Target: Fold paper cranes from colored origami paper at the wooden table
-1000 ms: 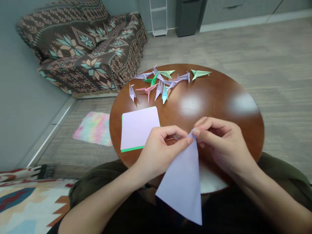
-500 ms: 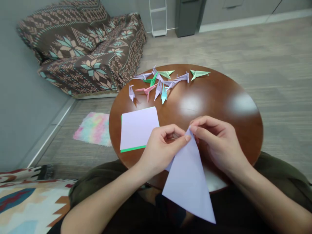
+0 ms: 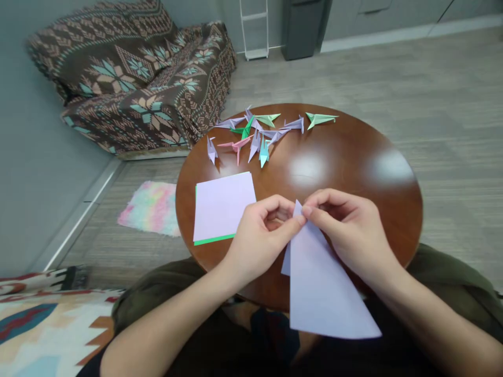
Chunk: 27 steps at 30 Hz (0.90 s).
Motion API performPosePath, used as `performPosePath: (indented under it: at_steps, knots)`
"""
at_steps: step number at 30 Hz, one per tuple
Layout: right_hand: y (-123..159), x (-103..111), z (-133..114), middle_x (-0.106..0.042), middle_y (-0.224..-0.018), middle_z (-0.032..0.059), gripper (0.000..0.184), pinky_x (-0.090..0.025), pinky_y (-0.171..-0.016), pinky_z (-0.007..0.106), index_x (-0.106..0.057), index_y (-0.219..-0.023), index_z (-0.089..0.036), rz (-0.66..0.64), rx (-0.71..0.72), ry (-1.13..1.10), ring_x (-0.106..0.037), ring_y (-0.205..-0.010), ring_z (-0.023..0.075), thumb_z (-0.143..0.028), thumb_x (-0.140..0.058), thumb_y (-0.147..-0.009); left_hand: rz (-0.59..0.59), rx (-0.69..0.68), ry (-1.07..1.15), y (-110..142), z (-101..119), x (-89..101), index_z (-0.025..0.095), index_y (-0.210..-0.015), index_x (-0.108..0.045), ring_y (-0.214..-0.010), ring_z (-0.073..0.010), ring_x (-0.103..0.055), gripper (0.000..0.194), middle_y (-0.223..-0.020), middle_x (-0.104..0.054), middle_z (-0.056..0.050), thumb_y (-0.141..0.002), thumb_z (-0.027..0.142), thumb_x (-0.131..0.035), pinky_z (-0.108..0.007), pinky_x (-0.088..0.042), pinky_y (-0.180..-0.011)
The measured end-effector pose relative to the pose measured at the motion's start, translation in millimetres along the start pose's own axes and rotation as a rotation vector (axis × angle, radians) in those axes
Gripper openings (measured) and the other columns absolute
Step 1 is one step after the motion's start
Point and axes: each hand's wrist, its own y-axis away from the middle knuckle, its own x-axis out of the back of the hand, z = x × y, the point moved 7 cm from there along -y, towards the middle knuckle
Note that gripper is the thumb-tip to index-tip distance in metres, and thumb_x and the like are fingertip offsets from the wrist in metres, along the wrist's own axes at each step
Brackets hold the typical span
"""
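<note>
- While both hands work at one sheet, the folded lilac paper (image 3: 324, 293) sits just below the fingertips, its narrow point rising between them and its broad end hanging down past the table's edge toward the lap.
- The left hand (image 3: 259, 235) is nearly closed: its thumb and forefinger pinch the paper's left edge just under the point, and the other fingers curl inward without gripping anything else.
- The right hand (image 3: 349, 230) is also nearly closed, with its thumb and first fingers pinching the paper's right side close to the point. The two sets of fingertips almost meet there, with only the paper between them.
- A loose layer of the paper juts out below the left fingers, so the sheet shows more than one thickness.
- Left of the left fingers, a square stack of lilac origami paper (image 3: 223, 207) lies flat on the round wooden table (image 3: 353, 157), with a green sheet (image 3: 212, 240) showing along its lower edge.
- Well beyond the fingertips, a cluster of folded paper cranes (image 3: 255, 141) in lilac, pink, green and pale blue lies on the table, some touching.
- Farther left of the fingers, a pastel tie-dye mat (image 3: 149, 208) lies on the floor beside the table, and a brown patterned sofa throw (image 3: 129, 89) lies beyond it.
</note>
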Motion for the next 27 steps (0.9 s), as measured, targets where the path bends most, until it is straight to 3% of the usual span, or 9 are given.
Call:
performPosePath:
  at_steps: [4, 12, 18, 22, 27]
  knots:
    - [1, -3, -5, -0.066, -0.067, -0.0009, 0.006, -0.040, -0.052, 0.024, -0.071, -0.076, -0.019, -0.072, 0.012, 0.118, -0.053, -0.057, 0.0117, -0.022, -0.072, -0.081, -0.021, -0.036, -0.156, -5, 11, 7.6, 0.015, -0.078, -0.067, -0.064, -0.0081, -0.054, 0.013, -0.071, -0.063, 0.003, -0.084, 0.021, -0.077, -0.019, -0.043, -0.060]
    - [5, -17, -4, -0.059, -0.064, -0.0022, 0.010, -0.036, -0.055, 0.025, -0.067, -0.074, -0.018, -0.346, -0.037, 0.238, -0.049, -0.060, 0.0119, -0.022, -0.066, -0.083, -0.298, -0.003, -0.481, -10, 10, 12.6, 0.015, -0.075, -0.067, -0.064, -0.0098, -0.055, 0.006, -0.069, -0.064, 0.002, -0.081, 0.015, -0.065, -0.021, -0.043, -0.060]
    - [8, -24, 0, -0.057, -0.064, -0.0020, 0.009, -0.034, -0.055, 0.026, -0.065, -0.073, -0.019, -0.443, -0.092, 0.257, -0.046, -0.061, 0.0124, -0.022, -0.064, -0.081, -0.411, 0.027, -0.582, -8, 5, 14.5, 0.016, -0.078, -0.071, -0.065, -0.0124, -0.057, 0.008, -0.073, -0.068, -0.001, -0.078, 0.019, -0.064, -0.022, -0.043, -0.058]
    - [8, -24, 2, -0.057, -0.064, -0.0018, 0.008, -0.034, -0.055, 0.026, -0.065, -0.072, -0.019, -0.458, -0.114, 0.261, -0.046, -0.061, 0.0124, -0.021, -0.064, -0.080, -0.388, 0.002, -0.620, -12, 13, 23.1, 0.016, -0.073, -0.068, -0.063, -0.0115, -0.057, 0.006, -0.069, -0.067, 0.000, -0.073, 0.015, -0.063, -0.021, -0.043, -0.058]
    - [7, -19, 2, -0.058, -0.063, -0.0020, 0.009, -0.033, -0.053, 0.025, -0.066, -0.073, -0.019, -0.420, -0.124, 0.217, -0.046, -0.059, 0.0120, -0.023, -0.065, -0.081, -0.215, -0.052, -0.553, -22, 29, 41.4, 0.016, -0.067, -0.064, -0.056, -0.0088, -0.054, 0.009, -0.063, -0.060, 0.002, -0.075, 0.014, -0.061, -0.020, -0.042, -0.054]
